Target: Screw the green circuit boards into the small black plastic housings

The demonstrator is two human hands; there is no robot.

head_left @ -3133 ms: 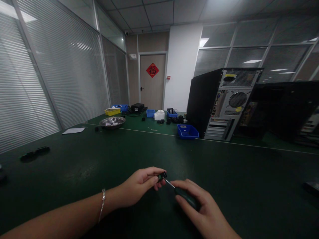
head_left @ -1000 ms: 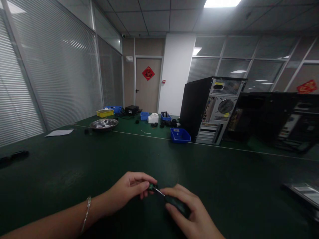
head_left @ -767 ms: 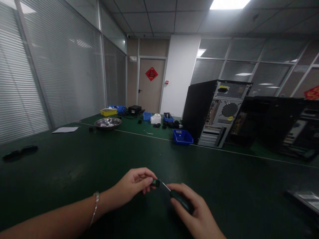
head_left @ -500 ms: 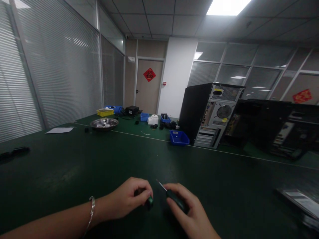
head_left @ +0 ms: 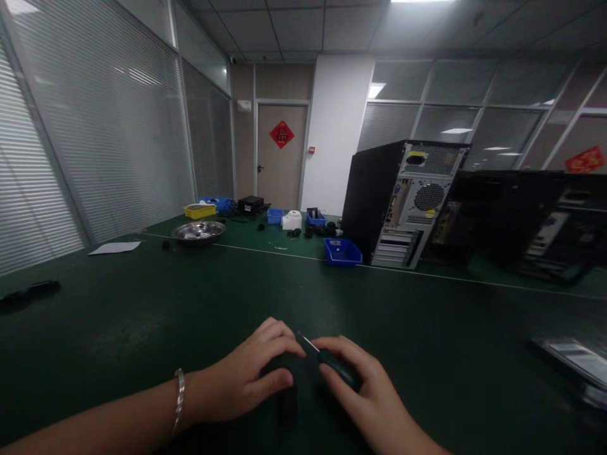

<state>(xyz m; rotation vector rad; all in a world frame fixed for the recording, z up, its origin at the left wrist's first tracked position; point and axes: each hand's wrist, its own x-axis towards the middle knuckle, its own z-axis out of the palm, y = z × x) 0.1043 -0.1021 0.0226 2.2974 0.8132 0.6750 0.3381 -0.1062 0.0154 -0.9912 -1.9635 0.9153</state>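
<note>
- Left hand point(head_left: 251, 373): rests low over the green counter point(head_left: 142, 316), fingers curled loosely downward with the thumb pointing right. A silver bracelet point(head_left: 178, 393) sits on its wrist. A dark shape lies under the fingers, but the view is too dim to tell whether the hand grips anything.
- Right hand point(head_left: 370, 398): closed around the dark handle of a small screwdriver point(head_left: 332, 363). The thin metal shaft points up and to the left, its tip just beside the left fingertips.
- Screwdriver position: near the front edge of the counter, at the centre of the view, between the two hands.
- Far side of the counter: a blue bin point(head_left: 342, 251) stands just beside an upright computer case point(head_left: 403, 202), whose rear panel faces the camera.
- Far left of the counter: a metal bowl point(head_left: 198, 232), with a sheet of paper point(head_left: 115, 248) near it and a yellow tray point(head_left: 200, 210) behind it.
- Right edge: a flat panel point(head_left: 569, 357) lies on the counter, well apart from the hands.
</note>
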